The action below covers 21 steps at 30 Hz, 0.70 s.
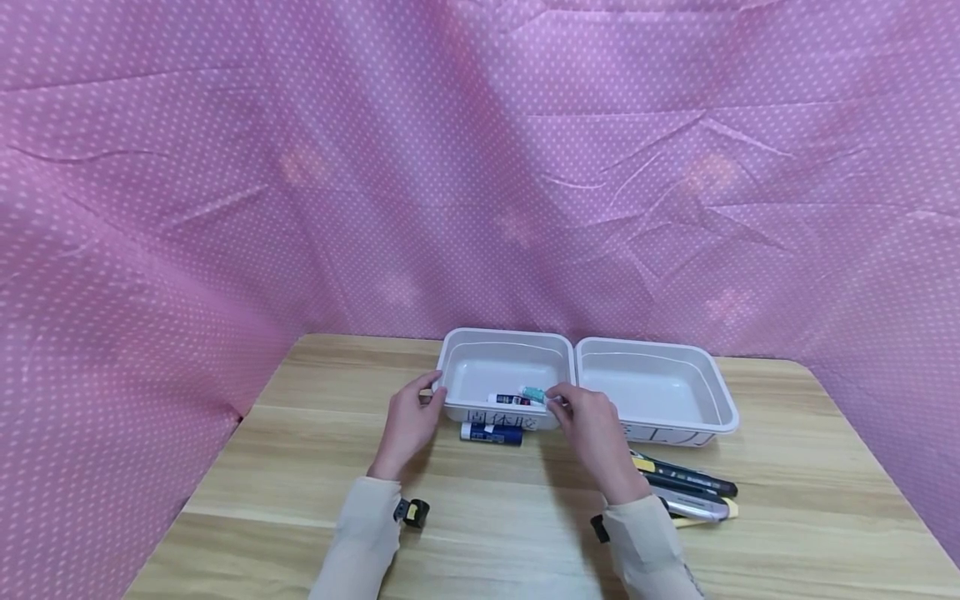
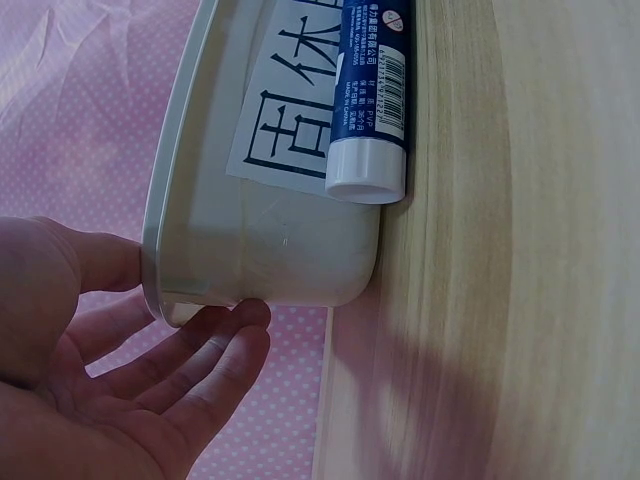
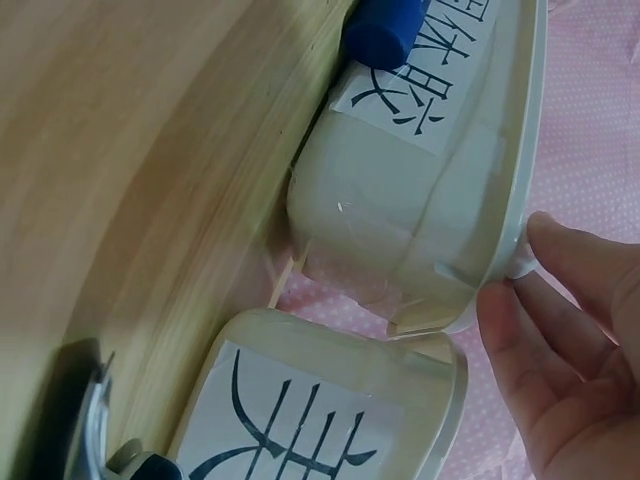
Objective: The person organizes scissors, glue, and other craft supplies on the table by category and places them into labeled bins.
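Left tray (image 1: 506, 336): pale plastic, rounded corners, standing on the table; a white label (image 2: 290, 130) with black Chinese characters on its near wall. Landmark for the entries below.

Left hand (image 1: 411, 423): at the left end of the left tray; gripping it, thumb at the rim and fingers against the outer end wall.

Right hand (image 1: 590, 421): at the near right corner of the left tray; thumb and fingertips closed in a pinch on the end of the teal stick.

Teal stick (image 1: 533, 393): small tube, one end between the right fingertips — lying inside the near right part of the left tray's outline; whether it touches the floor there cannot be told.

Dark-labelled stick (image 1: 507, 400): inside the left tray, near its front wall, just beside the teal stick.

Blue glue stick (image 1: 491, 433): white cap, printed barcode; lying on the table in front of the left tray's label, lengthwise along the wall.

Right tray (image 1: 651, 344): similar make, just right of the left tray; label partly hidden.

Cutters (image 1: 693, 502): several, black, silver and yellow — grouped on the table, right of the left tray and nearer the person, partly behind the right forearm.

Table (image 1: 285, 467): wood-grain top, beneath the left tray.

Curtain (image 1: 480, 167): pink, white-dotted, behind the left tray.
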### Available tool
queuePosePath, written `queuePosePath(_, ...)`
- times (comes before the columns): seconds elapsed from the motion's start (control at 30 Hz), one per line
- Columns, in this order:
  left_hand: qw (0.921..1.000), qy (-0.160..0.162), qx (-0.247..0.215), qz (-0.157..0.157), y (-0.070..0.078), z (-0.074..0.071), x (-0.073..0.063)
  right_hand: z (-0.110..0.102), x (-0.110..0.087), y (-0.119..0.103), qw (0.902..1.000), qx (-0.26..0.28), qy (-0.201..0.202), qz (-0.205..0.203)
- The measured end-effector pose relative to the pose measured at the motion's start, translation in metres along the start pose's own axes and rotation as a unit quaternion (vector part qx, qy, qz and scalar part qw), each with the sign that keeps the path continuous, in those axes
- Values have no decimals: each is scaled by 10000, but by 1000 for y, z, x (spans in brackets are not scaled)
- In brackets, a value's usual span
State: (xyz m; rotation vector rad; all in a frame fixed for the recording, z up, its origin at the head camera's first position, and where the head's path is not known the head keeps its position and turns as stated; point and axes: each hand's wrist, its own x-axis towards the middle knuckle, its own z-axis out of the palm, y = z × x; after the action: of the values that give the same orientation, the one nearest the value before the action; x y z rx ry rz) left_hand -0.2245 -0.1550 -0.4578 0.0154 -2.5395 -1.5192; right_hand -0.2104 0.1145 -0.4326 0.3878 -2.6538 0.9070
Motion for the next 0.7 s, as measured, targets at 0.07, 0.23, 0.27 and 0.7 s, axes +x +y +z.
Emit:
queuePosePath(0.07,10000,3,2,-2,1,0,0,0,0,0,10000,26,4,14)
queuePosePath(0.23,10000,14,-3,6,2,0,1,0,1,1,10000,30,-6,24)
queuePosePath(0.27,10000,13,-1,5,3,0,1,0,1,1,10000,19,-10,18)
queuePosePath(0.7,10000,14,36,-40,3,-1,-1,3,-1,3,9994,-301,-139,-87)
